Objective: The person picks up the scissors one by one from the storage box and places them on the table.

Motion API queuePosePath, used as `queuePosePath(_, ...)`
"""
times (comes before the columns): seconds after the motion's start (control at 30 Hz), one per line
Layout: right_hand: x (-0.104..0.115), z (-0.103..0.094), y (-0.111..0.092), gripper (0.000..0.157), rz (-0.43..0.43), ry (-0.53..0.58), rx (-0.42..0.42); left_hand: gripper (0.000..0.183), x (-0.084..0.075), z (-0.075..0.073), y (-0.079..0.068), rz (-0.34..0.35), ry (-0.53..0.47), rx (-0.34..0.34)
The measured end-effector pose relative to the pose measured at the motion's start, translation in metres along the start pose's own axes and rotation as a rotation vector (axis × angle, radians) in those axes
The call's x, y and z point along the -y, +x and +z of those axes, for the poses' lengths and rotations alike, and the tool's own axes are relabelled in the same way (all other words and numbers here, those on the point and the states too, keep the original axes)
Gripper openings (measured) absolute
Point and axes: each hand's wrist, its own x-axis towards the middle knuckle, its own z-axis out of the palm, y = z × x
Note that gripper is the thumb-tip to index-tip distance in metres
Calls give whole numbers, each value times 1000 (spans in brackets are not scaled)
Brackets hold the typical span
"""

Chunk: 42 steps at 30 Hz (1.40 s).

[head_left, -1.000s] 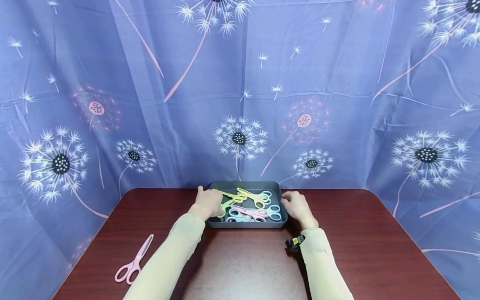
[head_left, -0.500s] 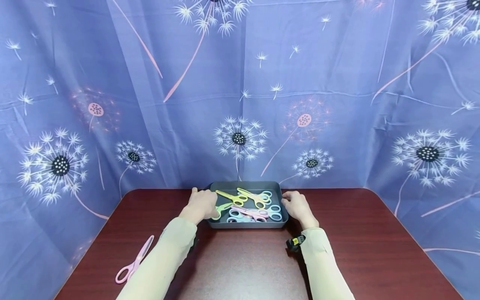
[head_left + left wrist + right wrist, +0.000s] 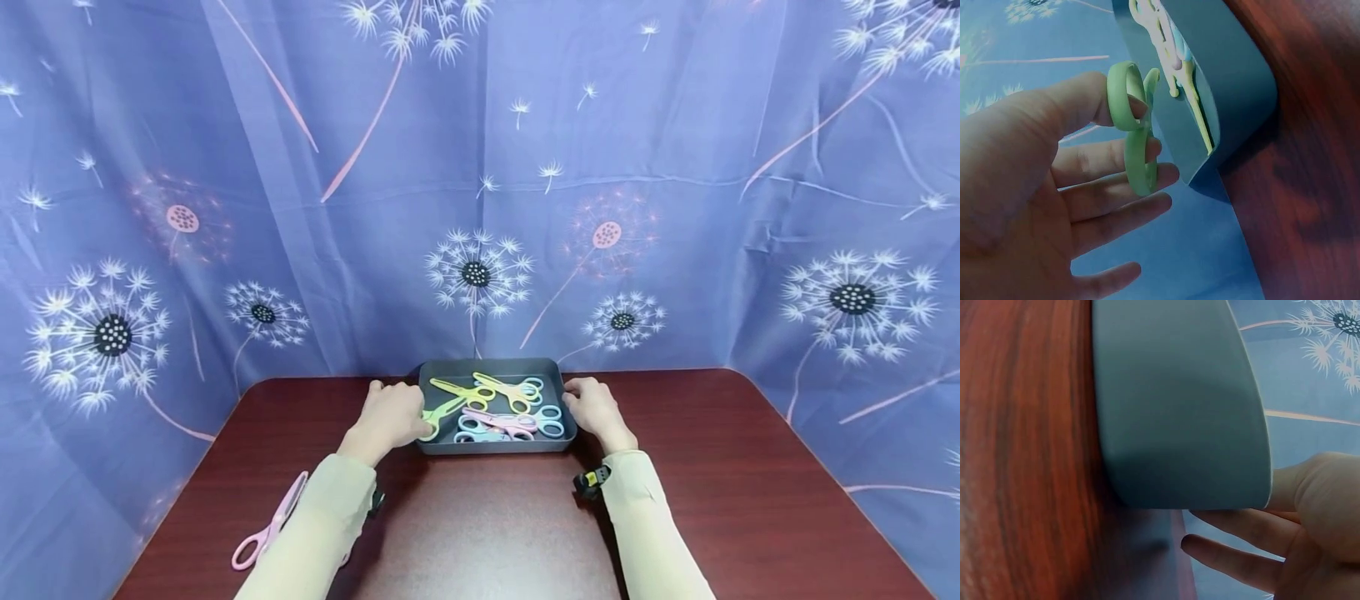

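My left hand [image 3: 386, 421] is at the left end of a dark grey tray [image 3: 495, 447]. It holds green scissors by the handles; in the left wrist view the thumb is in one loop [image 3: 1121, 103] and fingers pass through the other. The blades of the green scissors [image 3: 447, 407] extend over the tray. My right hand [image 3: 596, 410] grips the tray's right end, thumb at the rim and fingers against the outer wall [image 3: 1185, 425]. Inside lie yellow scissors [image 3: 478, 400], pale yellow scissors [image 3: 517, 389], pink scissors [image 3: 498, 422] and blue-handled scissors [image 3: 551, 421].
Another pair of pink scissors [image 3: 264, 533] lies on the dark red wooden table [image 3: 720, 500] at the left, partly behind my left forearm. A bit of pink shows past that sleeve's other side. A blue dandelion-print curtain [image 3: 375, 275] hangs right behind the tray.
My left hand has drawn back to the left, bringing the green scissors toward the tray's left rim and away from the yellow scissors. My right hand has stayed at the tray's right end.
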Motion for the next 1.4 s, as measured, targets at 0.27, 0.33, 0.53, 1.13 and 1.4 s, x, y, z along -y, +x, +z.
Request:
queuePosePath(0.27,-3,2,0,27,-12,4,-12,34,9,10,-29,4,-102,-144)
queuePosePath(0.33,-4,2,0,27,-12,-3,-9,34,10,11,-37,-4,-122,-163)
queuePosePath(0.53,0,-1,2,25,-39,-19,-28,32,14,16,-63,-58,-157,-221)
queuePosePath(1.13,-1,5,-6,26,-18,27,-4,37,-7,41,-124,-172,-166,-355)
queuePosePath(1.4,-2,1,-1,26,-14,19,-17,37,-23,52,-136,-192,-191,-387)
